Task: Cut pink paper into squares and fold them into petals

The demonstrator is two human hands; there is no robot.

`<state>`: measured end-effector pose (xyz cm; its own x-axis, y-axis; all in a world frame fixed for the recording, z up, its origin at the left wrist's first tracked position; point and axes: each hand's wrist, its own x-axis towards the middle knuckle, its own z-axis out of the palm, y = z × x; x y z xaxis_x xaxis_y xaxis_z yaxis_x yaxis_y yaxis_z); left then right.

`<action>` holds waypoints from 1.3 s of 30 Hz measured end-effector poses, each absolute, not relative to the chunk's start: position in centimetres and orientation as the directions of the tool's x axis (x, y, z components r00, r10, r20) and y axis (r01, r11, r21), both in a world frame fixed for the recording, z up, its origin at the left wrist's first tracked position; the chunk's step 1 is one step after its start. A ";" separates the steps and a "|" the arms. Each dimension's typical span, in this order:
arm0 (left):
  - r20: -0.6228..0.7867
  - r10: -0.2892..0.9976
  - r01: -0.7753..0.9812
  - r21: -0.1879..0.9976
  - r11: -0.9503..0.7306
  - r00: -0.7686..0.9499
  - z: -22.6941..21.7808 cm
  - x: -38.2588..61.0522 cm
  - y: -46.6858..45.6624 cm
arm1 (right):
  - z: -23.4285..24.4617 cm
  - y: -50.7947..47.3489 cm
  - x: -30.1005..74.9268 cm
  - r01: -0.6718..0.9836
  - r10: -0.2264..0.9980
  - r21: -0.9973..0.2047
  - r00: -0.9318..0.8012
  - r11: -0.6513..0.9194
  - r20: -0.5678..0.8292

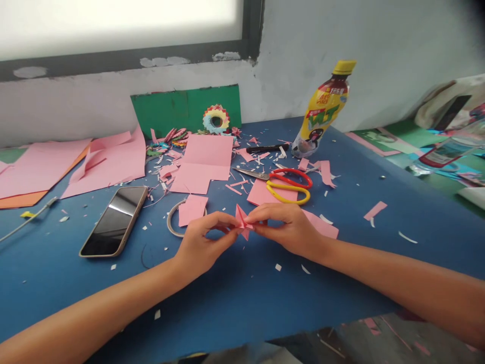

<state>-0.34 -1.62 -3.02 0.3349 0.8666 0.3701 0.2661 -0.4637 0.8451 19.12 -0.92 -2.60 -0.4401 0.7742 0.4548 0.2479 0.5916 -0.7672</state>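
A small folded piece of pink paper with pointed tips is held up between both hands, above the blue table. My left hand pinches its left side between thumb and fingers. From the other side my right hand grips it the same way, fingertips nearly meeting the left ones. Just beyond the left hand lies a roll of tape with a pink paper square on it. Scissors with one red and one yellow handle rest on pink paper behind the right hand.
A phone lies at left, near large pink sheets. Farther back are a black pen, a folded paper ring and a green board. A yellow-labelled bottle stands at back right. Paper scraps litter the table.
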 end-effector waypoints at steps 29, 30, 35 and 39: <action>-0.005 0.928 -0.060 0.998 0.030 0.374 -2.4 0.8 -1.8 | -1.8 -1.5 18.4 -0.038 0.920 -0.991 -0.369 0.128 0.133; -0.049 0.926 -0.070 0.994 0.081 0.375 -2.3 0.9 -1.8 | -1.8 -1.4 18.3 -0.060 0.926 -0.994 -0.361 0.096 0.111; -0.149 0.914 -0.060 0.981 0.184 0.378 -2.1 0.9 -1.7 | -1.6 -1.0 18.3 -0.087 0.927 -0.995 -0.376 -0.044 -0.008; -0.146 0.908 -0.068 0.980 0.187 0.392 -2.1 0.8 -1.6 | -1.4 -0.9 18.4 -0.092 0.905 -0.990 -0.421 -0.109 -0.061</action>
<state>0.80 -1.58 -2.13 0.3923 0.9082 -0.1458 -0.0677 0.1866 0.9801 18.35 -0.86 -1.40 -0.4213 0.9049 -0.0609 -0.0921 -0.1095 -0.9897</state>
